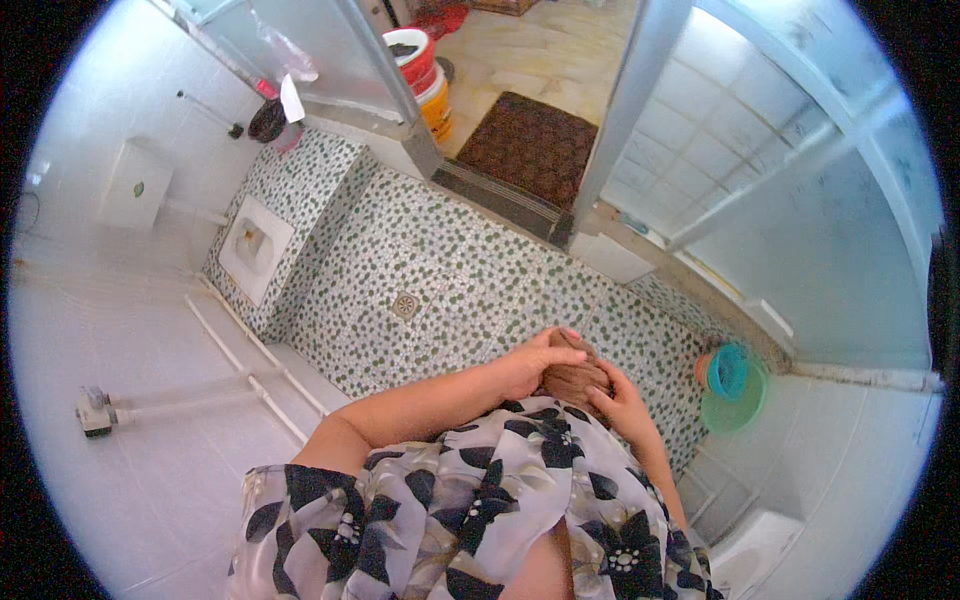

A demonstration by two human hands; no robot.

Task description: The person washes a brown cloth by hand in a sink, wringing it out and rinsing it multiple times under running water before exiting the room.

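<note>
Both hands are close together in front of my patterned blouse [480, 487], gripping a bunched brown cloth [571, 381]. My left hand [534, 369] has it from the left, with the thumb lying across its top. On the other side, the fingers and thumb of my right hand [621, 401] press into the folds. The cloth is crumpled into a compact bundle, and its underside is hidden.
A squat toilet [255, 240] is set in a raised tiled step at left. A drain [405, 305] sits in the pebble-patterned floor [465, 300]. Beyond the doorway lie a brown mat [529, 150] and stacked buckets [420, 75]. Basins [731, 401] stand at right.
</note>
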